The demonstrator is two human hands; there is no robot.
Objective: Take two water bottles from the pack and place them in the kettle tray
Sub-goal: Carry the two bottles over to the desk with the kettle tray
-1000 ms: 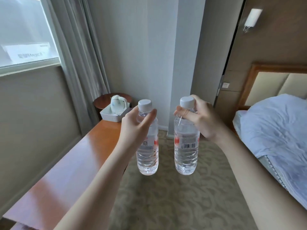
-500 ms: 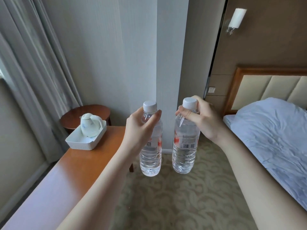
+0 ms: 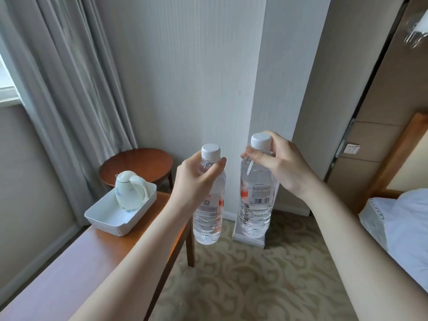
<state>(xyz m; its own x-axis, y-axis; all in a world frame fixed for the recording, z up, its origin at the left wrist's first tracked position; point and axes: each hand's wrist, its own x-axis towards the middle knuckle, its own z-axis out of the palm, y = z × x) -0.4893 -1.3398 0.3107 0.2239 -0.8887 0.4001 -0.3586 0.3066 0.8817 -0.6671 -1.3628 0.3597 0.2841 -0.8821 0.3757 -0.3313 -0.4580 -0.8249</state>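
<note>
I hold two clear water bottles with white caps upright in the air over the carpet. My left hand [image 3: 196, 181] grips the neck of the left bottle [image 3: 208, 218]. My right hand [image 3: 280, 167] grips the neck of the right bottle [image 3: 256, 205], which shows a barcode label. The white kettle tray [image 3: 111, 223] sits at the far end of the wooden desk [image 3: 92, 262], to the left of and below my left hand. A white kettle [image 3: 130, 191] stands in the tray's far part; the near part of the tray is bare. The pack is out of view.
A round wooden side table [image 3: 139, 165] stands behind the desk by the grey curtain [image 3: 69, 89]. A white wall pillar [image 3: 273, 89] rises straight ahead. A bed with white bedding [image 3: 398, 223] lies at the right. Patterned carpet [image 3: 254, 286] covers the floor.
The view has closed in on the desk's far end, so the tray and kettle appear larger and nearer. Both hands still hold their bottles the same way.
</note>
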